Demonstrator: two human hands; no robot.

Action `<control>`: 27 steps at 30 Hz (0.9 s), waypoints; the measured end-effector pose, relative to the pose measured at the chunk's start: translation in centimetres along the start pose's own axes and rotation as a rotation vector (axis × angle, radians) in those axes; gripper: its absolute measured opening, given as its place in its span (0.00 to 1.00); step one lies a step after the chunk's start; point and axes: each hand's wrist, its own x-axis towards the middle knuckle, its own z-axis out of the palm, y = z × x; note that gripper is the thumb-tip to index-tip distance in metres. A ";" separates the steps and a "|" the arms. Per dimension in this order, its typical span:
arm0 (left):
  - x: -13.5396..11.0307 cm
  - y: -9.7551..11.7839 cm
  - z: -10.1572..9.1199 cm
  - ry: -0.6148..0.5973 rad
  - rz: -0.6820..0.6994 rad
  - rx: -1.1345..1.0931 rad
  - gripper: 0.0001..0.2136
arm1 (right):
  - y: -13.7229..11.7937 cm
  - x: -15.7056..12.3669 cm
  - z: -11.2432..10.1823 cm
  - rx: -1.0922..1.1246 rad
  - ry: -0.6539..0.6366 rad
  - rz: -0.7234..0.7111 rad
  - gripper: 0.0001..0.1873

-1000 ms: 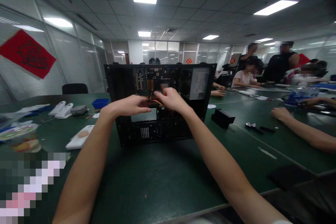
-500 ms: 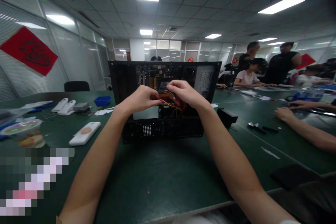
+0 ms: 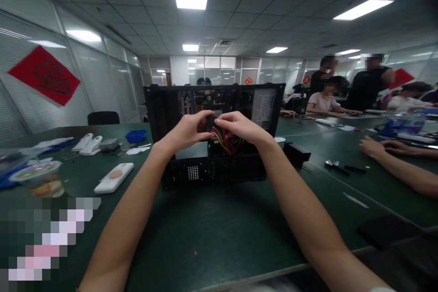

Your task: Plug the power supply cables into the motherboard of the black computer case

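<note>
Red, yellow and black wires (image 3: 221,140) curve in a loose bundle mid-frame, inside the black case (image 3: 239,171). The left hand (image 3: 188,130) pinches their upper end; whether the right hand (image 3: 244,127) grips, I cannot tell.

case (image 3: 236,172): black | its grille (image 3: 193,172) shows pale dots | wires (image 3: 232,147): red, yellow | power supply (image 3: 263,108): grey | desk (image 3: 205,232): dark green | bin (image 3: 136,136): blue | wall sign (image 3: 44,75): red, black motif | slab (image 3: 111,183): white, tan spot
</note>
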 end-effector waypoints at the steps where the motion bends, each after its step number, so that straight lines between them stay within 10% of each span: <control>1: 0.0 0.1 0.0 -0.010 0.008 0.005 0.32 | 0.0 0.0 0.0 -0.022 -0.004 -0.020 0.19; 7: 0.0 0.2 -0.2 -0.079 0.065 0.077 0.27 | 0.2 0.2 -0.4 -0.235 -0.040 -0.147 0.25; 12: -0.1 -1.2 -0.5 -0.070 0.085 0.181 0.27 | 2.4 0.7 -0.2 -0.722 0.288 -0.501 0.16; 15: -0.2 -2.1 -0.4 -0.096 0.098 0.187 0.28 | 4.4 0.8 0.6 -0.912 0.277 -0.639 0.19; 27: -0.1 -3.3 1.7 0.021 0.087 0.419 0.14 | 6.2 1.2 1.8 -1.010 0.267 -0.633 0.19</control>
